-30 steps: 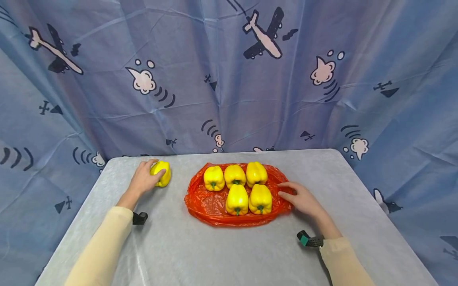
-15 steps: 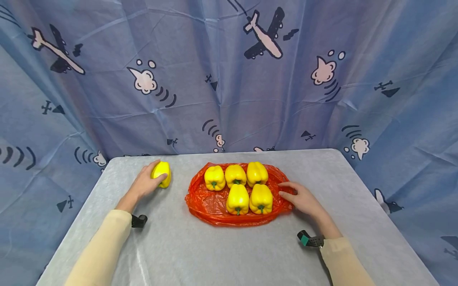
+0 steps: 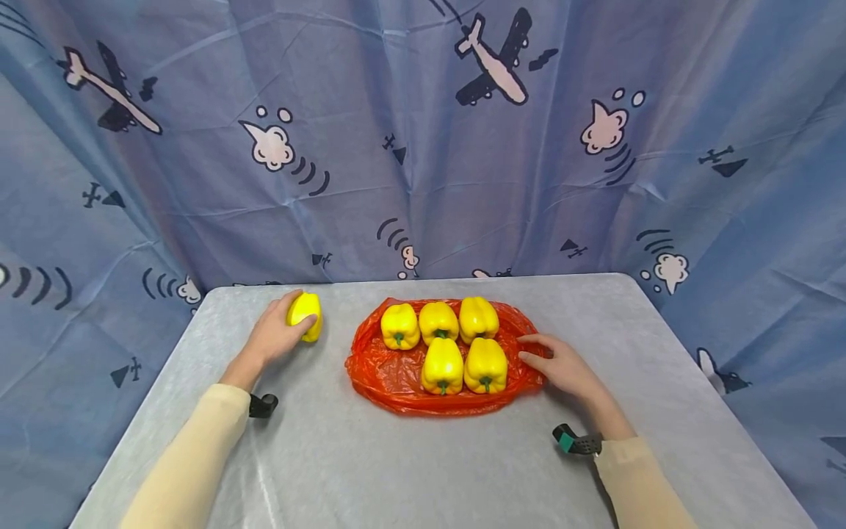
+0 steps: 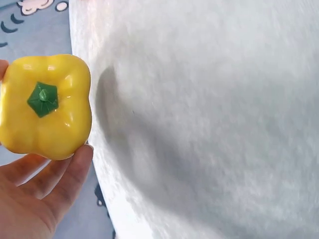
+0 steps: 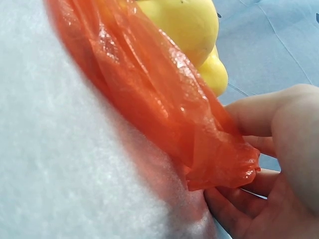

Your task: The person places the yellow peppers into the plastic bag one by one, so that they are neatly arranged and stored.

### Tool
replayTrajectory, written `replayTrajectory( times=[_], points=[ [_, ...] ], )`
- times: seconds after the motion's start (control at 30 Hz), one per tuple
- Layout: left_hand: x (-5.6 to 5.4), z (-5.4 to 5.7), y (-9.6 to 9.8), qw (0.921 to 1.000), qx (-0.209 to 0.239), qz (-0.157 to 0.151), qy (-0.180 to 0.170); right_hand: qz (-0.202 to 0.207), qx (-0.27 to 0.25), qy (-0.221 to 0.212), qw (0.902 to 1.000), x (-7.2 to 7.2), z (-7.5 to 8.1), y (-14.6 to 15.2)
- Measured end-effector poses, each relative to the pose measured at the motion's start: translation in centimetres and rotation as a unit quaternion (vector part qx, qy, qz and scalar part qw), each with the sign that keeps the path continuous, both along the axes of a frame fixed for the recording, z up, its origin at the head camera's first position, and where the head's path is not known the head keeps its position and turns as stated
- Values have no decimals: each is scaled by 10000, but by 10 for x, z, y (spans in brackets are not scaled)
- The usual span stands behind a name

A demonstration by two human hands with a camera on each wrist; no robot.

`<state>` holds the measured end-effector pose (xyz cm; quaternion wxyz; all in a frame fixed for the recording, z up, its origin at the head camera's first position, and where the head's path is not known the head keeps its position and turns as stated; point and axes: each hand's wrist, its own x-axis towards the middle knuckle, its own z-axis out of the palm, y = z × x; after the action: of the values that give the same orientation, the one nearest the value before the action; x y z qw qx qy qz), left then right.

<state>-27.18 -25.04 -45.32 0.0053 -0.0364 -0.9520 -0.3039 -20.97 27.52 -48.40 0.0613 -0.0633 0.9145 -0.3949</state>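
At the far left of the table, my left hand grips a yellow bell pepper between thumb and fingers. The left wrist view shows its green stem end facing the camera, with a shadow on the cloth beside it. My right hand is at the right end of a red plastic bag, thumb and fingers around the bag's gathered edge. Several more yellow bell peppers lie on the opened bag, three behind and two in front.
A pale grey cloth covers the table. Behind it and at both sides hangs a blue curtain printed with planes. Each wrist wears a black band; the right wristband has a green patch.
The left hand and its pepper have shifted slightly up and to the right. The right hand keeps its place at the bag, and the peppers on the bag stay put. The whole view shifts slightly.
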Motion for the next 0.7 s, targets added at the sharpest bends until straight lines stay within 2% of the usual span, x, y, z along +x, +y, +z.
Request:
replayTrajectory(
  times=[0.4, 0.7],
  points=[
    [8, 7, 24, 9992, 94, -230, 306, 11, 1, 100, 9999, 0, -2, 2],
    [15, 7, 42, 9979, 209, -301, 531, 25, -12, 148, 9999, -1, -4, 4]
  ],
)
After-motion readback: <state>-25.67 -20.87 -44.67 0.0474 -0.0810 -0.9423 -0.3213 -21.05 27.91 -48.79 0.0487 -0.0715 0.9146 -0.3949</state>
